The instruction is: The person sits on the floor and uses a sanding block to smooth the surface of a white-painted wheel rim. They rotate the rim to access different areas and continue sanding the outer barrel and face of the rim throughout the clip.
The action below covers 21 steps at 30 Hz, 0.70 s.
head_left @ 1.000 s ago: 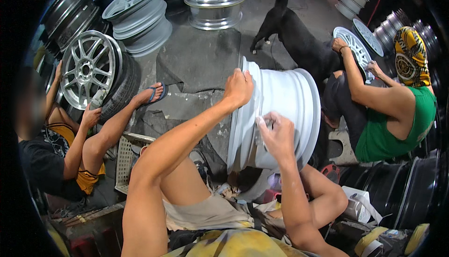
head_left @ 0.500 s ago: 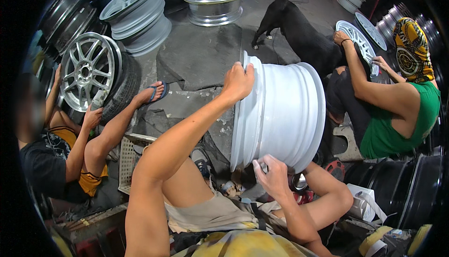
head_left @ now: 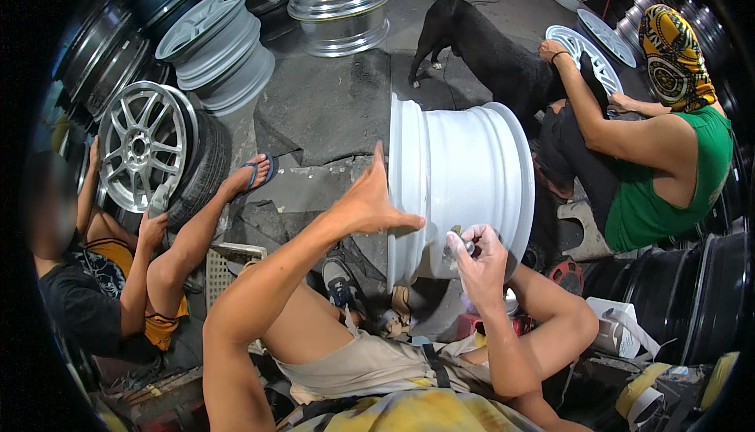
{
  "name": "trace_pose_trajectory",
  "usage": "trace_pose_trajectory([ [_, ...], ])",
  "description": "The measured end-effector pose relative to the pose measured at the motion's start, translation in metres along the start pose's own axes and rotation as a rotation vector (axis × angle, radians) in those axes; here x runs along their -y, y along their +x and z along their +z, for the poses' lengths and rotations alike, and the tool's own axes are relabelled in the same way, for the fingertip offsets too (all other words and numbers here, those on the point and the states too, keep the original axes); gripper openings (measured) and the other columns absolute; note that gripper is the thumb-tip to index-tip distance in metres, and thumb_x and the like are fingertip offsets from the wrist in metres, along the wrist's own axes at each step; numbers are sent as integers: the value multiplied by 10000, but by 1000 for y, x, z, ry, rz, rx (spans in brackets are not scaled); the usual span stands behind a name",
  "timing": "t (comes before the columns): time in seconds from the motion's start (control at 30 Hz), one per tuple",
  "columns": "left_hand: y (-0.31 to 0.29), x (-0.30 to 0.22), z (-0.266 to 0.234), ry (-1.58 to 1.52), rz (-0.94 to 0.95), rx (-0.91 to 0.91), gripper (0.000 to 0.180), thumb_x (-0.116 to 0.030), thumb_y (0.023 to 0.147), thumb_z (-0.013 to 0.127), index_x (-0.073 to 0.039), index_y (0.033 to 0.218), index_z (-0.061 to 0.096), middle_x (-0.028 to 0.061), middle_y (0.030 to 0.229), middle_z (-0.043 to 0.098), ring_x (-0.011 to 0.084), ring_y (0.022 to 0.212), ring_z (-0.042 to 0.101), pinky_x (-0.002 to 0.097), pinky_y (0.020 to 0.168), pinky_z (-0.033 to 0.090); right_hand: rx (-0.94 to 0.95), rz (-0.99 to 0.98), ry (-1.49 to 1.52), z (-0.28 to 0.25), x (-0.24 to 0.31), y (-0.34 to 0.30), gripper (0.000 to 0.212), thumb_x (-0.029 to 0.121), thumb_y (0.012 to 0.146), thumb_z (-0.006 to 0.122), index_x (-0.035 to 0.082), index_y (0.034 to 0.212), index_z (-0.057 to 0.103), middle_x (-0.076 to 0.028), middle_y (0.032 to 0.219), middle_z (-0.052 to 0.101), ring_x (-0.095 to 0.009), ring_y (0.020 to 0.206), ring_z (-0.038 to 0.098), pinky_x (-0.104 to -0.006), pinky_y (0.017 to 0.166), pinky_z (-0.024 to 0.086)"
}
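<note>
A white-grey wheel rim (head_left: 472, 165) stands on its side in front of me, above my lap, its barrel facing up and right. My left hand (head_left: 366, 202) rests against the rim's left edge. Its fingers stretch upward along that edge, and the thumb lies spread across the outer lip. My right hand (head_left: 484, 263) is by the lower part of the barrel, fingers bent and pinched together, with whitish dust on them. A small dark and greyish bit shows at the fingertips, too small to name.
At left, a seated person holds a spoked wheel (head_left: 139, 147) beside a tyre (head_left: 203, 172). A person in green (head_left: 668, 172) works on another wheel (head_left: 586, 55) at right. A black dog (head_left: 495, 55) stands ahead. Stacked rims (head_left: 334, 7) line the back; a plastic crate (head_left: 224, 271) is near my left leg.
My left hand has slid from the rim's top edge down its left side and opened. My right hand has risen a little along the barrel. The whole view has shifted slightly.
</note>
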<state>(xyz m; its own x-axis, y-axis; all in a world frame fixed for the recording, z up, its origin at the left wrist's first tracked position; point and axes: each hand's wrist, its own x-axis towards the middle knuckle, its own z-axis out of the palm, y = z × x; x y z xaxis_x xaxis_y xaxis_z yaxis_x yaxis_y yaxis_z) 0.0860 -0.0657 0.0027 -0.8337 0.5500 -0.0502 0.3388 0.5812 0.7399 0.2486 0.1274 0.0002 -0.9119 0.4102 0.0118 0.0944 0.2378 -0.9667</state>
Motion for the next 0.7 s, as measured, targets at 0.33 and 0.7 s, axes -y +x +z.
trace_pose_trajectory([
  [0.33,25,-55,-37,-70,239,-363,306,-172,914,723,13,1144,642,74,953,667,144,735,640,304,638,508,-14,-46,311,-8,16,24,175,48,953,693,64,921,522,3,910,607,-39,820,517,-207,734,448],
  [0.7,2,-63,-20,-822,-13,390,190,-155,965,702,18,1038,672,60,780,692,107,650,683,237,582,558,-76,-67,440,3,36,38,139,56,963,688,24,1086,632,-12,986,653,-52,901,577,-205,809,468],
])
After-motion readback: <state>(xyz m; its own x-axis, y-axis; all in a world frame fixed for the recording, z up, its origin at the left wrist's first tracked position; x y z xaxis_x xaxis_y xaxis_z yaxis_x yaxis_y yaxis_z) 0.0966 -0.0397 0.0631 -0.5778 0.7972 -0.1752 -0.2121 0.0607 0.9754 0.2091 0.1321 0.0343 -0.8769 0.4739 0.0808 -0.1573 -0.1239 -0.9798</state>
